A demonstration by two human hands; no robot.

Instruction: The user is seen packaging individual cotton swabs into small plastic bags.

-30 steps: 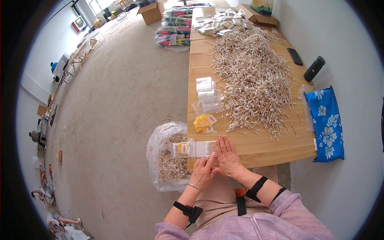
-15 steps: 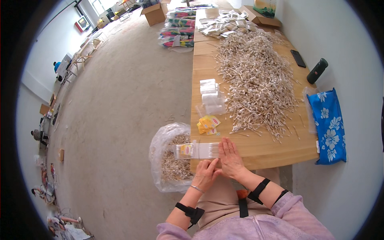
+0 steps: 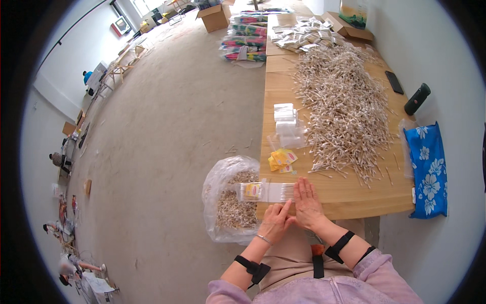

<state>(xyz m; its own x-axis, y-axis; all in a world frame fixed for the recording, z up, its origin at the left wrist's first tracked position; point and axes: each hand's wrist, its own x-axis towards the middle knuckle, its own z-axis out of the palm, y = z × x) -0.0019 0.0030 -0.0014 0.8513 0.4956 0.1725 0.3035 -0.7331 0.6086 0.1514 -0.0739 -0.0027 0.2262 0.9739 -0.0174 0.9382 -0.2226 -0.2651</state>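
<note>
My right hand (image 3: 308,206) lies flat on the wooden table's near edge, its fingers straight and close together. Its side is against a short row of cotton swabs (image 3: 287,192) on a flat white strip (image 3: 274,192). My left hand (image 3: 275,221) is just left of it, index finger stretched toward the lower swab ends and thumb out toward my right hand. Nothing shows in either hand. At the strip's left end, a clear packet of swabs with a yellow card (image 3: 252,190) juts past the table edge. Above the strip lie several yellow cards (image 3: 282,159).
A big heap of cotton swabs (image 3: 344,111) covers the table (image 3: 283,86). Clear bags (image 3: 289,126) lie left of it, filled packets (image 3: 306,33) behind. A phone (image 3: 394,82), dark bottle (image 3: 417,99) and blue floral pack (image 3: 428,169) line the right. A plastic bag of swabs (image 3: 215,202) stands below the left edge.
The whole view has shifted, so the table and hands appear farther right. Both hands keep nearly the same pose beside the row of swabs.
</note>
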